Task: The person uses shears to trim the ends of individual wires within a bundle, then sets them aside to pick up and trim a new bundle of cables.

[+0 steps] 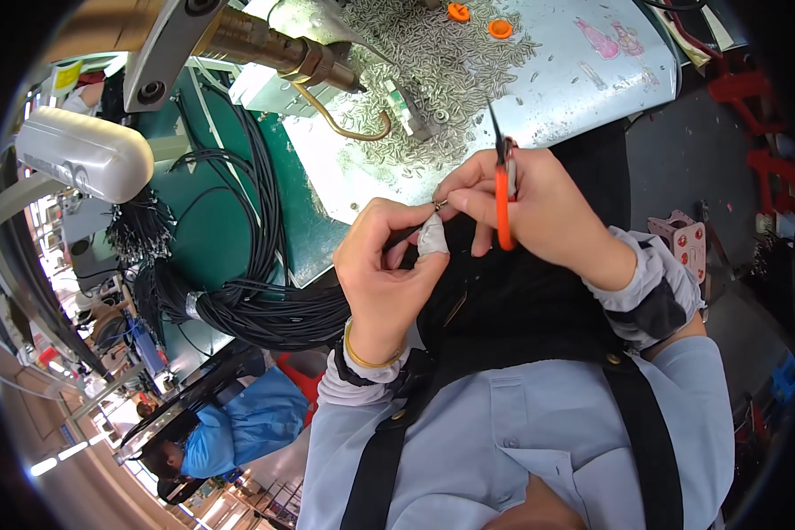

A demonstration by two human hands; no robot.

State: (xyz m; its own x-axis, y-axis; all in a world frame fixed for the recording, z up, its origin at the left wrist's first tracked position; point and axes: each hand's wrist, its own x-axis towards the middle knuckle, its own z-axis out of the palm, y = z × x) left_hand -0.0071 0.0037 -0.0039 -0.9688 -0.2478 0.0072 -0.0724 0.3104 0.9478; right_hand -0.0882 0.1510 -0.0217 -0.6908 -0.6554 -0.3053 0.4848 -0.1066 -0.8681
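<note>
Includes one tiny metal part [439, 205] pinched between fingers of left hand [378, 265] and right hand [543, 199] near the counter's [561, 102] edge, orange-handled scissors [503, 208] lodged in right hand, and many small metal pieces [455, 79] heaped on counter.

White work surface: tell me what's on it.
On the white work surface lie a heap of silvery metal pieces, two orange pieces and a green-and-white block. What the heap covers cannot be seen, and the right hand hides part of the near edge.
</note>
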